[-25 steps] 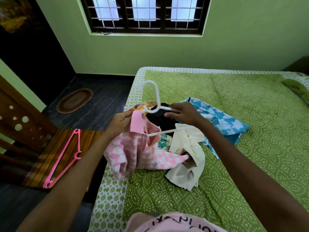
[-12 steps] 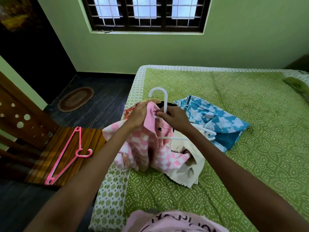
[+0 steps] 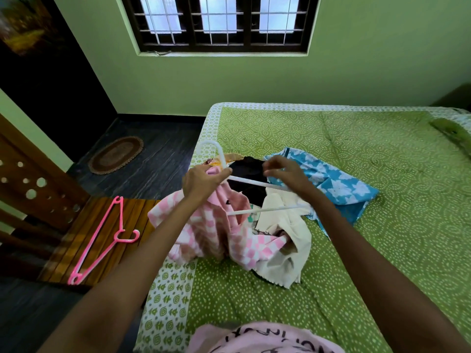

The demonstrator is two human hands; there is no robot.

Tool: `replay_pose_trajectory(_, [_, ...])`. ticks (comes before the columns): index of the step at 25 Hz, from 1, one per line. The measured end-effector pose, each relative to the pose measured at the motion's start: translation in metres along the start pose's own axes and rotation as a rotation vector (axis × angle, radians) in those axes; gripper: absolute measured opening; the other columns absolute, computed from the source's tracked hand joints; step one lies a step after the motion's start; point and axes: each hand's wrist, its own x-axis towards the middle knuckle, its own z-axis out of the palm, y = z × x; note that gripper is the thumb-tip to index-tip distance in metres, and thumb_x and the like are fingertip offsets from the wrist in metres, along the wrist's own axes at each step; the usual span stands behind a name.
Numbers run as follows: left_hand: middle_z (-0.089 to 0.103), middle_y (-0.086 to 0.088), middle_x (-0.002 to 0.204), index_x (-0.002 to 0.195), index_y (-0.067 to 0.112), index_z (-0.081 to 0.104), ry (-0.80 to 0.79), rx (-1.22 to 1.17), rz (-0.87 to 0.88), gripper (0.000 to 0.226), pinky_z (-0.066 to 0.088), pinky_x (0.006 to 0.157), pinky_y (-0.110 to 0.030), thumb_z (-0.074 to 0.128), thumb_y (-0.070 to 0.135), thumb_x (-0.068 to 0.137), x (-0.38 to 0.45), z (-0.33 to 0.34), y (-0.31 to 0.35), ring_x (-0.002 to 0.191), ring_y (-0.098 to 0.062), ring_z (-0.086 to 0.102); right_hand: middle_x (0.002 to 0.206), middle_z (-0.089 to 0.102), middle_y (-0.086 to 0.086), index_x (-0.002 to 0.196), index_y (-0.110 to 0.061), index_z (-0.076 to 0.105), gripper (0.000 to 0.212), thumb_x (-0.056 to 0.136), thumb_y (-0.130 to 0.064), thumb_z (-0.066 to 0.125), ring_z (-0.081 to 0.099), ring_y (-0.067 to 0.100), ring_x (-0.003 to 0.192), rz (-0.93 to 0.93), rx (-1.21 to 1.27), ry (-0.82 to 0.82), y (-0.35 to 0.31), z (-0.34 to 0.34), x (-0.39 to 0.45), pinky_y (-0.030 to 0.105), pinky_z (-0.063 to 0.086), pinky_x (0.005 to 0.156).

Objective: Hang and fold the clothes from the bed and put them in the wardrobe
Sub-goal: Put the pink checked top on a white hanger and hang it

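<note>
A pink hanger (image 3: 102,238) lies flat on a slatted wooden bench (image 3: 63,261), well to the left of the bed (image 3: 356,225), with an oval mat (image 3: 116,155) on the dark floor beyond it. At the bed's left edge the left hand (image 3: 201,183) is closed in a grip on the pink checked garment (image 3: 204,230) together with the neck of the white hanger (image 3: 254,197), whose hook (image 3: 216,151) rises just above that hand. The checked cloth hangs from the grip and spills down onto the bed's patterned border. Right of it, still near the bed's left edge, the hanger's two bare arms run across a black garment (image 3: 251,174) and a cream garment (image 3: 283,240) heaped on the green cover. The right hand (image 3: 288,174) is at the hanger's upper arm, fingers curled around it, though whether they actually clamp it I cannot tell. Just past that hand, nearer the middle of the bed, lies a blue garment (image 3: 339,187) with white flowers. At the bed's far right edge sits a green pillow (image 3: 451,133).
</note>
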Motion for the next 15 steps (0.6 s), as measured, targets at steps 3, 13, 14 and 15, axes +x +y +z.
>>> replay_pose_trajectory(3, [0.035, 0.002, 0.046, 0.045, 0.015, 0.036, 0.044, -0.129, 0.002, 0.054, 0.026, 0.05, -0.03, 0.051, 0.066, 0.05, 0.005, -0.014, -0.013, 0.047, -0.017, 0.037, 0.068, 0.056, 0.002, 0.073, -0.01, 0.057, 0.014, 0.087, -0.008, 0.056, 0.051, 0.008, 0.055, 0.43, 0.195, 0.467, 0.053, -0.041, -0.006, 0.023, 0.036, 0.055])
replay_pose_trajectory(13, [0.051, -0.013, 0.058, 0.067, -0.014, 0.058, 0.008, -0.308, 0.037, 0.078, 0.038, 0.055, -0.034, 0.057, 0.063, 0.052, 0.008, -0.009, -0.026, 0.054, -0.022, 0.046, 0.125, 0.043, 0.012, 0.141, -0.006, 0.022, 0.074, 0.084, -0.007, 0.069, 0.049, 0.026, 0.112, 0.615, 0.538, 0.009, 0.069, 0.103, -0.008, 0.023, 0.044, 0.073])
replay_pose_trajectory(14, [0.051, -0.014, 0.059, 0.067, -0.016, 0.056, 0.003, -0.331, 0.041, 0.078, 0.04, 0.056, -0.036, 0.06, 0.061, 0.053, 0.009, -0.01, -0.03, 0.055, -0.022, 0.047, 0.13, 0.042, 0.013, 0.144, -0.005, 0.019, 0.079, 0.083, -0.008, 0.069, 0.047, 0.029, 0.12, 0.587, 0.51, 0.011, 0.074, 0.11, -0.003, 0.027, 0.043, 0.08])
replay_pose_trajectory(15, [0.051, -0.014, 0.06, 0.066, -0.016, 0.055, -0.001, -0.355, 0.034, 0.077, 0.042, 0.057, -0.038, 0.063, 0.059, 0.054, 0.011, -0.011, -0.033, 0.056, -0.023, 0.047, 0.13, 0.044, 0.014, 0.145, -0.008, 0.02, 0.079, 0.083, -0.008, 0.069, 0.048, 0.03, 0.119, 0.563, 0.49, -0.005, 0.076, 0.114, -0.001, 0.031, 0.044, 0.081])
